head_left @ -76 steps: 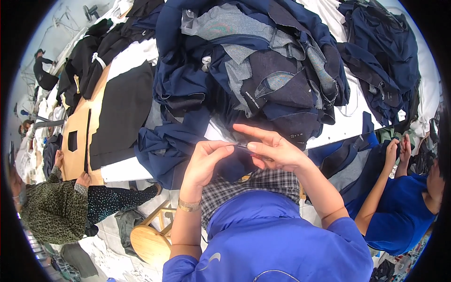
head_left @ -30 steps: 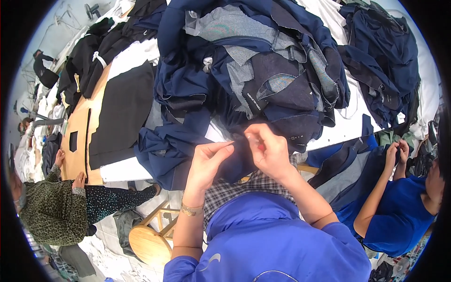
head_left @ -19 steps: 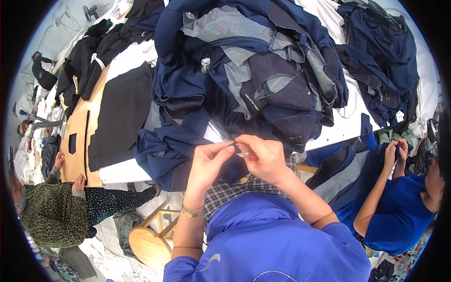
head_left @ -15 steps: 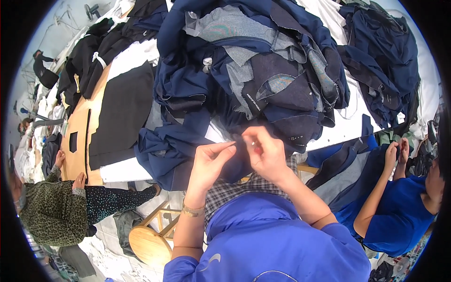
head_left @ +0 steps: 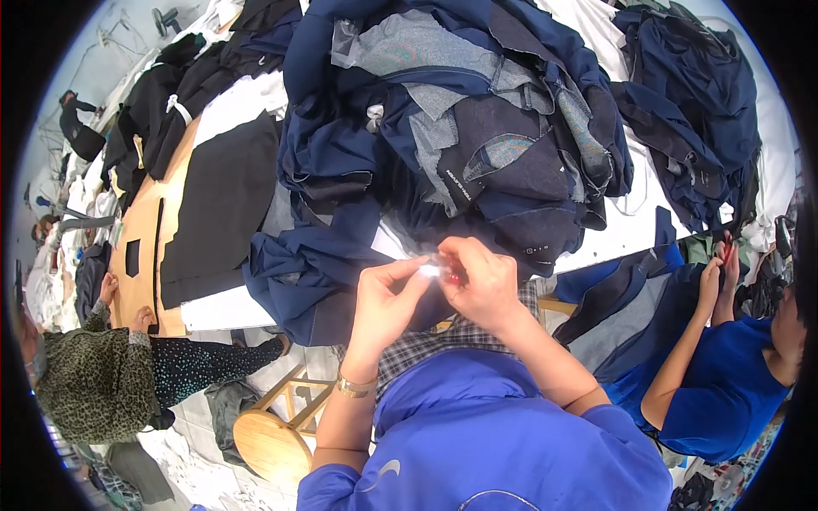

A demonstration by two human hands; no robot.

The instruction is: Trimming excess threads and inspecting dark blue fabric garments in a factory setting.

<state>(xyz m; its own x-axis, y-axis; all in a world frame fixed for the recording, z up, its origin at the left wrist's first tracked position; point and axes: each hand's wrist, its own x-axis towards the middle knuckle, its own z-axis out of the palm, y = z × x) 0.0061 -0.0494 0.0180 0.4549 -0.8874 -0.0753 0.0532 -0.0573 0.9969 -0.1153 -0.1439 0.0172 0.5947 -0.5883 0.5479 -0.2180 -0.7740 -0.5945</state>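
Note:
Close together before my chest, both hands meet over the near edge of a heap of dark navy cloth pieces [head_left: 341, 140]. My left hand [head_left: 383, 302] is closed, thumb and forefinger pinched on something too small to make out. Curled fingers of my right hand [head_left: 487, 285] hold a small shiny thing with red parts [head_left: 452, 278], mostly hidden by the fingers. A bright glare sits where the fingertips meet. Below the hands, a dark checked cloth [head_left: 409, 353] lies across my lap.
Black cloth panels [head_left: 217, 213] and a brown board [head_left: 136, 294] with a slot lie at left, beside a person in a leopard-print top [head_left: 94, 379]. At right, a person in blue [head_left: 720, 387] works with navy cloth. A wooden stool [head_left: 271, 439] stands at lower left.
My right hand has turned slightly and drawn down toward the left fingertips, bringing the red parts and a bright glare into view. The left hand has barely moved.

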